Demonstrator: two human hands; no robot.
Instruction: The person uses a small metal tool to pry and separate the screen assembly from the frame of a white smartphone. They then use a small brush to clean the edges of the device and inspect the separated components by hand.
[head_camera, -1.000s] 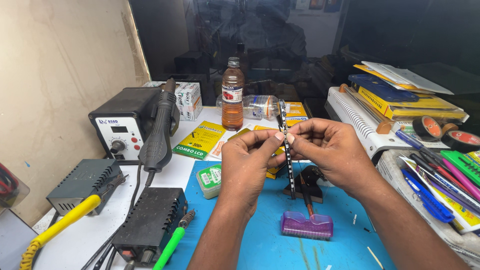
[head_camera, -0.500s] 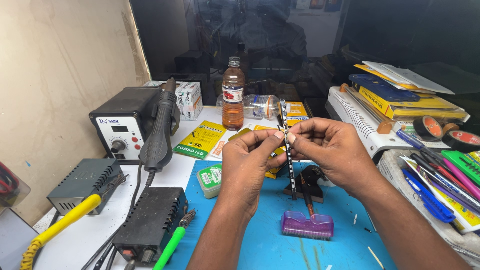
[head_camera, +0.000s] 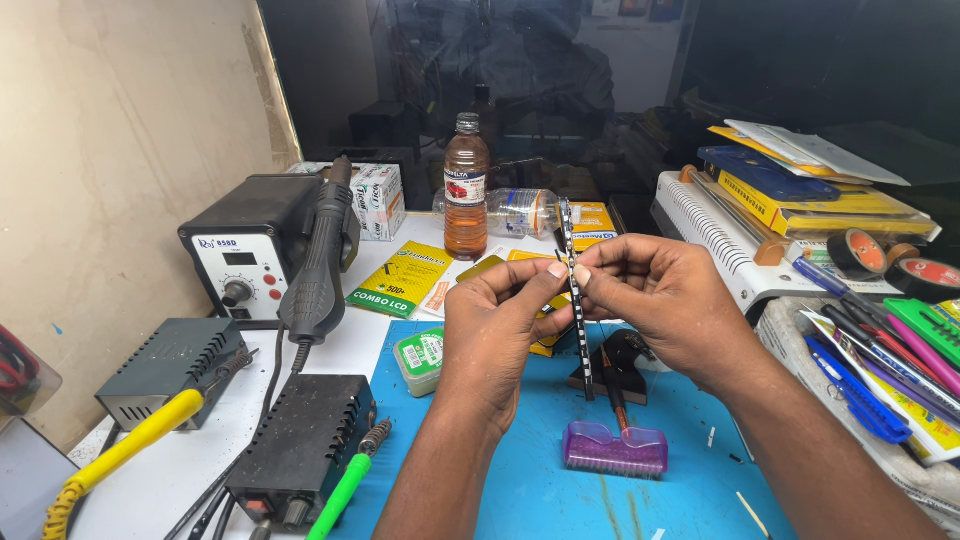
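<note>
A thin black strip (head_camera: 576, 300) with small pale components along it stands nearly upright over the blue mat (head_camera: 520, 470). My left hand (head_camera: 500, 325) pinches it from the left with thumb and forefinger. My right hand (head_camera: 655, 300) pinches it from the right at the same height. The strip's top end reaches up in front of the lying clear bottle (head_camera: 515, 212); its bottom end hangs close to a small black holder (head_camera: 620, 365).
A purple brush (head_camera: 613, 450) lies on the mat. At left stand a hot-air station (head_camera: 245, 255) with its handle, two dark boxes (head_camera: 300, 440), and yellow and green tool handles. A brown bottle (head_camera: 466, 190) stands behind. Pens, tape rolls and books crowd the right.
</note>
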